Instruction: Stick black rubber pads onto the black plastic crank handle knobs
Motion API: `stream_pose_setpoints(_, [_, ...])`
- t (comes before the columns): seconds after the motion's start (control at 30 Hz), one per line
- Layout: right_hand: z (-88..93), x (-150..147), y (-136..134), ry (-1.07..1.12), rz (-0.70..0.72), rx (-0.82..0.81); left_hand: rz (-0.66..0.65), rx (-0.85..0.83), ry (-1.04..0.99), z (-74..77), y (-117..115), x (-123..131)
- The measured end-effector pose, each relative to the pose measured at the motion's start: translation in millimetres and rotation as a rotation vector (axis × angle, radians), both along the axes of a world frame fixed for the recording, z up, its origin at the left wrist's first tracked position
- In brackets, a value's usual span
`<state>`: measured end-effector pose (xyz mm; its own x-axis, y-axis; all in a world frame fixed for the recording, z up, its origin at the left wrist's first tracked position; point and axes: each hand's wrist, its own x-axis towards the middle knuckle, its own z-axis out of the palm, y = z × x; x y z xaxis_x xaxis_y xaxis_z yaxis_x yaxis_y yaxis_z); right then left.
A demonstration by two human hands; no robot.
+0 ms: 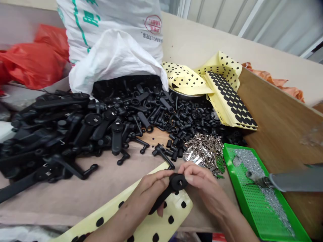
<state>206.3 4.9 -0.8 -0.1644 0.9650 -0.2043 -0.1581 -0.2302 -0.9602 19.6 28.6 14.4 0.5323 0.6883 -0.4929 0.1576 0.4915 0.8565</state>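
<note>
Left hand (151,186): its fingers (165,174) were closed around the black plastic handle (168,193), gripping the shaft low and steadying the round head from the left.
Right hand (202,183): its fingertips were pinched narrow on the round head (179,183) of the same handle, thumb pressed against its face.
Where the handle was: held in both hands just above the near edge of the bench (101,178), over a yellow backing sheet (141,218) with black dots left on it.
Step in hand, as judged: a black pad seemed to be going onto the head; whether one was already stuck there could not be told.
Doing it well: the head needed to stay level and still in the left grip, so that the right thumb could centre the pad and press it flat all round, with no lifted rim.
Watch for: the sheet lay directly under the wrists and could have shifted or stuck to a sleeve.
Stock nearby: a heap of black handles (63,134) lay to the left, small black parts (181,117) spilled from a white sack (113,40) behind, and metal clips (204,151) sat just beyond the hands.
Right side: a green tray (267,215) of small screws held a grey tool (290,181).
Spare pads: full dotted sheets (227,94) lay behind, well apart from the hands.
</note>
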Motion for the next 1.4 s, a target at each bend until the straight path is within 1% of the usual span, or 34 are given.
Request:
stream_pose_setpoints(0.13, [0.3, 1, 1, -0.016, 0.024, -0.005, -0.022, -0.012, -0.007, -0.5, 1, -1])
stream_pose_setpoints(0.23, [-0.1, 1, 2, -0.024, 0.037, -0.013, -0.019, -0.024, -0.028, -4.3, 1, -2])
stream_pose_setpoints(0.33, [-0.3, 1, 3, -0.026, 0.055, -0.012, -0.007, -0.003, -0.027, -8.6, -1, -2])
stream_pose_setpoints(0.47, [-0.4, 2, 3, -0.055, 0.080, -0.011, -0.028, 0.010, -0.024, -12.1, -1, -3])
stream_pose_setpoints(0.6, [0.5, 4, 4, -0.080, 0.118, -0.011, -0.039, -0.004, -0.008, -10.7, 1, -4])
stream_pose_setpoints(0.73, [5.2, 4, 7, -0.119, 0.171, -0.011, -0.074, 0.034, 0.007, -7.7, 2, -4])
stream_pose_setpoints(0.83, [8.8, 4, 10, -0.147, 0.226, -0.012, -0.089, 0.042, 0.001, -10.5, 0, -4])
stream_pose_setpoints(1.0, [10.8, 5, 15, -0.163, 0.290, -0.019, -0.035, 0.052, 0.000, -19.6, -3, -5])
stream_pose_setpoints(1.2, [13.3, 6, 21, -0.222, 0.370, 0.013, -0.078, 0.043, -0.017, -16.4, 0, -4])
stream_pose_setpoints(1.3, [14.9, 6, 25, -0.238, 0.395, 0.023, -0.058, 0.022, -0.027, -16.2, 1, -3])
stream_pose_setpoints(1.4, [14.6, 6, 25, -0.238, 0.385, 0.021, -0.043, 0.025, -0.019, -18.2, 1, -3])
